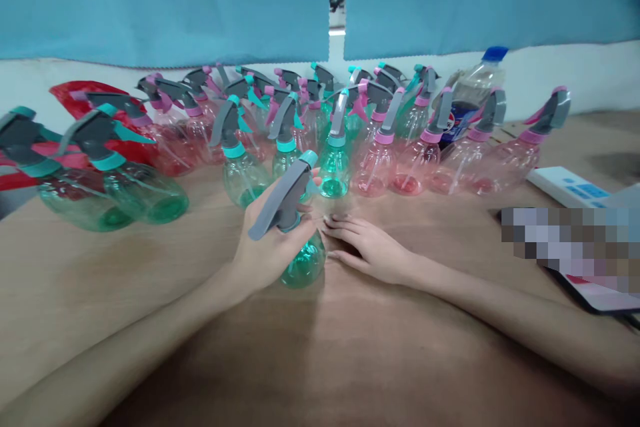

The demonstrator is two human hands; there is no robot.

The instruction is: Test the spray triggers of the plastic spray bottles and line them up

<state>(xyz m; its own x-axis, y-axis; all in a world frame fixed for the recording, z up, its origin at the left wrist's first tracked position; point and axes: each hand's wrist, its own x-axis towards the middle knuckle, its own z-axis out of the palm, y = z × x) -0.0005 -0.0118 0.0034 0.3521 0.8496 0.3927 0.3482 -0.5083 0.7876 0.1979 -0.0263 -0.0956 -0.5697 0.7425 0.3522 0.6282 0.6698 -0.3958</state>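
My left hand is wrapped round the neck of a green spray bottle with a grey and teal trigger head. The bottle tilts a little on the wooden table. My right hand lies flat on the table just right of it, fingers stretched toward its side; whether they touch it I cannot tell. Behind the hands stands another green spray bottle, upright. A pink spray bottle is beside that one, to its right.
Several more pink and green spray bottles stand in rows behind, with two green bottles at the left. A red plastic bag, a soda bottle, a white box and a flat dark-edged device surround them. A blue curtain hangs behind.
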